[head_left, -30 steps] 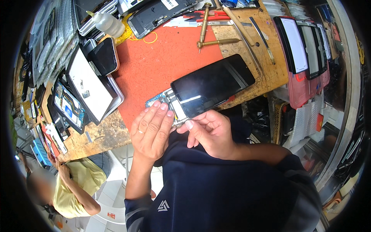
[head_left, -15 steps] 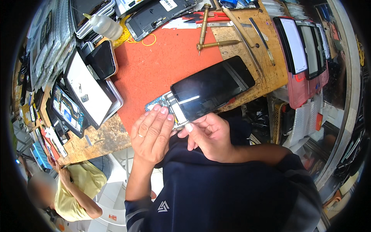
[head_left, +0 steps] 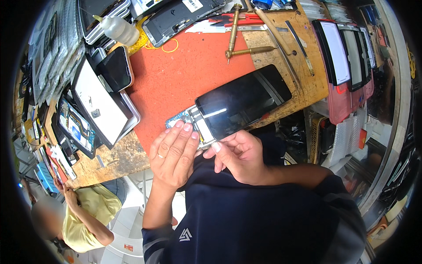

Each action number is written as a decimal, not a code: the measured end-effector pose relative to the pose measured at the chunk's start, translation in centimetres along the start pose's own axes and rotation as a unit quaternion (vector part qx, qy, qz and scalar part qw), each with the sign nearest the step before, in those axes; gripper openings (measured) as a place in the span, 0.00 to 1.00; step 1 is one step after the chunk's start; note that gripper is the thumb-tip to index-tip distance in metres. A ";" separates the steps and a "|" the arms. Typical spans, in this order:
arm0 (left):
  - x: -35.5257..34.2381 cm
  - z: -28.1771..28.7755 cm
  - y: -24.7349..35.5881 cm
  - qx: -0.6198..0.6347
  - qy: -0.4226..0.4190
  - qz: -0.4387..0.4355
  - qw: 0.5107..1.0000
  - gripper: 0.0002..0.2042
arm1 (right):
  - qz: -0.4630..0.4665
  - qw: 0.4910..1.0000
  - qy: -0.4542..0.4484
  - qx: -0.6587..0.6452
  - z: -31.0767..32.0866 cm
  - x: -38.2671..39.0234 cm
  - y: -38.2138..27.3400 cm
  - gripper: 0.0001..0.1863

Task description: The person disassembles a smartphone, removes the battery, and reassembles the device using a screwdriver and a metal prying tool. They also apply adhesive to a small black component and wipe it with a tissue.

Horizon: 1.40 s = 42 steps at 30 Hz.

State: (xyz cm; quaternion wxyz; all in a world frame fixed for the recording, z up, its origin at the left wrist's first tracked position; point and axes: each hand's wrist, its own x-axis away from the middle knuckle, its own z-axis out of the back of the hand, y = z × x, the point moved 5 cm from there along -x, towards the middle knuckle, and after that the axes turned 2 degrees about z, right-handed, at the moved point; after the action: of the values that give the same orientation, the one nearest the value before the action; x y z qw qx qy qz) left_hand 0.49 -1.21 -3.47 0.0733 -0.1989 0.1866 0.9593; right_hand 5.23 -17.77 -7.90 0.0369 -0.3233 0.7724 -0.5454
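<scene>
An opened phone [head_left: 200,126] with a blue circuit board [head_left: 176,119] showing at its left end lies at the near edge of the orange mat [head_left: 167,75]. Its black screen panel [head_left: 244,99] extends up and to the right, overlapping the body. My left hand [head_left: 173,158], a ring on one finger, has its fingers pressed together on the phone's lower left part, covering some of it. My right hand [head_left: 237,156] grips the lower right corner with the thumb, its other fingers curled; what lies under them is partly hidden.
Brass tools [head_left: 233,39], a squeeze bottle [head_left: 118,28] and phone parts [head_left: 176,17] lie along the back. Stacked trays and opened phones [head_left: 77,121] fill the left. Framed panels [head_left: 334,53] stand right. A co-worker in yellow [head_left: 92,215] sits lower left.
My left fingers have shifted slightly down and right, showing more of the circuit board. The phone and screen have moved very slightly right.
</scene>
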 end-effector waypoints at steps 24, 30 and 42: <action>-0.1 0.0 0.0 0.003 0.011 0.015 1.000 0.11 | -0.006 1.000 -0.020 -0.011 0.0 -0.3 -0.3 0.07; -0.1 -0.1 -0.1 0.007 0.014 0.013 1.000 0.12 | -0.013 0.999 -0.015 -0.025 -0.1 -0.3 -0.2 0.08; -0.1 0.0 -0.1 0.009 0.007 0.016 1.000 0.12 | 0.009 1.000 -0.016 -0.009 -0.1 -0.3 -0.3 0.07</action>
State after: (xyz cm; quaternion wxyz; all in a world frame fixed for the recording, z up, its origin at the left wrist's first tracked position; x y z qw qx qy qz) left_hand 0.62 -1.14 -3.43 0.0587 -0.2019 0.1990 0.9572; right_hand 5.54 -17.57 -7.71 0.0512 -0.3258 0.7793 -0.5328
